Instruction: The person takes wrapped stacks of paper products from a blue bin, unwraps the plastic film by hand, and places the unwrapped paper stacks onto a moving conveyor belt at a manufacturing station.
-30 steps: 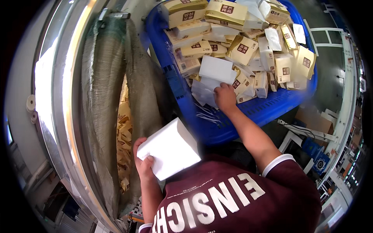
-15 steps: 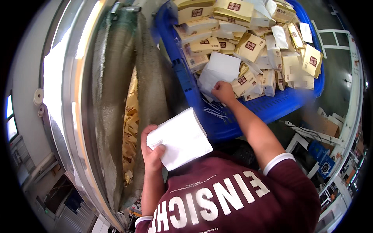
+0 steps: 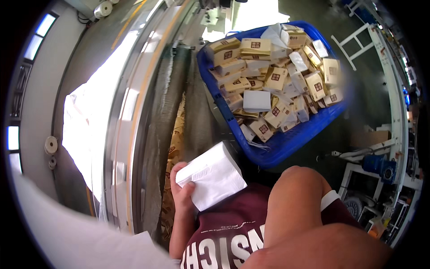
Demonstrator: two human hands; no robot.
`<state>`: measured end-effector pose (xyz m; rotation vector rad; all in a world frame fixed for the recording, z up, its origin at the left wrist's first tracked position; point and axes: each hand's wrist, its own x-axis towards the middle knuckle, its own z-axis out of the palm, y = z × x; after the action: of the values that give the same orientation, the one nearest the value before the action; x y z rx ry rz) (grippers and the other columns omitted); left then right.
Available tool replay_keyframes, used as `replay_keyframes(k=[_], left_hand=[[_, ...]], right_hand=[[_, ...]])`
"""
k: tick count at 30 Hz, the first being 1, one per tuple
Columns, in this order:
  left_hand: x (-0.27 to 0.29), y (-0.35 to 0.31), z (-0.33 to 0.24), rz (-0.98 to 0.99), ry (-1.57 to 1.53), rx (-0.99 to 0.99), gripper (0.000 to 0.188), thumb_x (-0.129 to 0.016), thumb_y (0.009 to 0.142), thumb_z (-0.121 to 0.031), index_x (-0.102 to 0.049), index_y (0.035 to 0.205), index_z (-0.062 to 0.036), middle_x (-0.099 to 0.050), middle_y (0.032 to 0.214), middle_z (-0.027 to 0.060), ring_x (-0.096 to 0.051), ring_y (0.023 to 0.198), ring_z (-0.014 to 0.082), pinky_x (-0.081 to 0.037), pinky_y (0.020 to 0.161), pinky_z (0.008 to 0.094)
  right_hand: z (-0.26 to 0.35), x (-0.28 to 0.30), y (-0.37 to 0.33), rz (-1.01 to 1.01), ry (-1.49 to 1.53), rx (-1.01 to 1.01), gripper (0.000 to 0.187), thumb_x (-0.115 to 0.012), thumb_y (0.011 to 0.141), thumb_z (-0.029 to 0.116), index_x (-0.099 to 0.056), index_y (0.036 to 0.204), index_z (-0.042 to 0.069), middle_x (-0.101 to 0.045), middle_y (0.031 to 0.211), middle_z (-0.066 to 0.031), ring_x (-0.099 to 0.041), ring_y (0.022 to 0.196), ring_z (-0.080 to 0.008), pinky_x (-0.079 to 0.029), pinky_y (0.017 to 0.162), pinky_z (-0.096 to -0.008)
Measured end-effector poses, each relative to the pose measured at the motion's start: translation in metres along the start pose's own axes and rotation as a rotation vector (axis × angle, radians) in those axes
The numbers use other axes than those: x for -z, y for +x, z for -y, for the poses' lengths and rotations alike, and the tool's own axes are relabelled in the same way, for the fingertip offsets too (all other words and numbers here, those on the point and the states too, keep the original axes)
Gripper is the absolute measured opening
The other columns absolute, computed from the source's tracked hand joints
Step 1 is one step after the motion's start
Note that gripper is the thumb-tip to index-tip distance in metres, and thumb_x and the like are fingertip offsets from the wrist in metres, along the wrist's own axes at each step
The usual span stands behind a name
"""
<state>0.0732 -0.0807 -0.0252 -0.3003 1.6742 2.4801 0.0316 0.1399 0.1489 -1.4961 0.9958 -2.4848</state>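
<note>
A thick stack of white tissues [image 3: 212, 177] is held by my left hand [image 3: 182, 187], its thumb on the near face and its fingers behind the edge. My right arm is bent up close to the camera. What seems to be my right hand [image 3: 318, 249] looms blurred at the lower edge, its fingers hidden. A large blurred white sheet-like thing [image 3: 89, 233] fills the lower left; whether my right hand holds it I cannot tell. Beyond my hands, a blue plastic basket [image 3: 286, 141] holds many cream and gold tissue packs [image 3: 275, 80], with a plain white pack [image 3: 256, 101] among them.
Left of the basket runs a long metal frame [image 3: 143, 94] with a grey cloth sling [image 3: 172, 107], where more gold packs [image 3: 177, 139] lie in a narrow gap. To the right stand a white metal frame [image 3: 394, 98] and a blue motor [image 3: 378, 168].
My right hand has left the white wrapping in the basket and come up near the camera. The blurred white thing has appeared at lower left. My left hand still holds the tissues; the view has shifted.
</note>
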Motion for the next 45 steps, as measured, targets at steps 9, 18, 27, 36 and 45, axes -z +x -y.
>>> replay_keyframes(k=[9, 18, 27, 36, 45], left_hand=[[0.048, -0.048, -0.003, -0.053, -0.271, 0.094, 0.045, -0.057, 0.075, -0.019, -0.042, 0.115, -0.0028, -0.054, 0.105, 0.0126, -0.055, 0.095, 0.0227, -0.047, 0.078, 0.0361], [0.056, -0.072, -0.019, -0.092, -0.217, 0.017, 0.051, -0.056, 0.065, -0.006, -0.04, 0.113, -0.005, -0.049, 0.099, 0.0064, -0.048, 0.092, 0.015, -0.039, 0.081, 0.0279], [0.059, -0.1, -0.022, -0.147, -0.11, 0.064, 0.051, -0.054, 0.064, -0.003, -0.04, 0.113, -0.0051, -0.048, 0.098, 0.0062, -0.048, 0.09, 0.0151, -0.041, 0.079, 0.0274], [0.061, -0.111, 0.0, -0.354, -0.211, 0.114, 0.058, -0.057, 0.061, -0.012, -0.041, 0.116, -0.0031, -0.053, 0.1, 0.0111, -0.052, 0.09, 0.0195, -0.042, 0.079, 0.0304], [0.022, -0.062, 0.006, -0.269, -0.181, 0.154, 0.061, -0.061, 0.062, -0.018, -0.037, 0.115, -0.0009, -0.052, 0.097, 0.012, -0.053, 0.088, 0.0202, -0.043, 0.077, 0.0307]], right_hand=[[-0.009, -0.044, 0.015, 0.122, -0.009, -0.023, 0.014, -0.052, 0.07, 0.0, -0.046, 0.082, 0.004, -0.052, 0.082, -0.0072, -0.053, 0.073, -0.0151, -0.043, 0.062, -0.0267], [-0.024, -0.08, 0.044, 0.183, 0.085, 0.082, 0.017, -0.051, 0.072, 0.001, -0.049, 0.088, 0.003, -0.055, 0.087, -0.0101, -0.055, 0.077, -0.0187, -0.046, 0.066, -0.0294], [-0.21, -0.019, 0.18, -0.309, -0.04, -0.087, 0.024, -0.051, 0.073, 0.002, -0.052, 0.096, 0.001, -0.058, 0.093, -0.0132, -0.058, 0.083, -0.0217, -0.047, 0.073, -0.0318], [-0.239, 0.062, 0.127, -0.13, -0.592, -0.649, 0.018, -0.053, 0.082, 0.004, -0.056, 0.099, -0.001, -0.059, 0.091, -0.0092, -0.058, 0.086, -0.0167, -0.047, 0.079, -0.0279], [-0.085, 0.23, -0.075, -0.363, -1.354, -0.999, 0.018, -0.061, 0.075, 0.012, -0.059, 0.09, 0.004, -0.06, 0.069, -0.0063, -0.061, 0.071, -0.0188, -0.05, 0.064, -0.0311]])
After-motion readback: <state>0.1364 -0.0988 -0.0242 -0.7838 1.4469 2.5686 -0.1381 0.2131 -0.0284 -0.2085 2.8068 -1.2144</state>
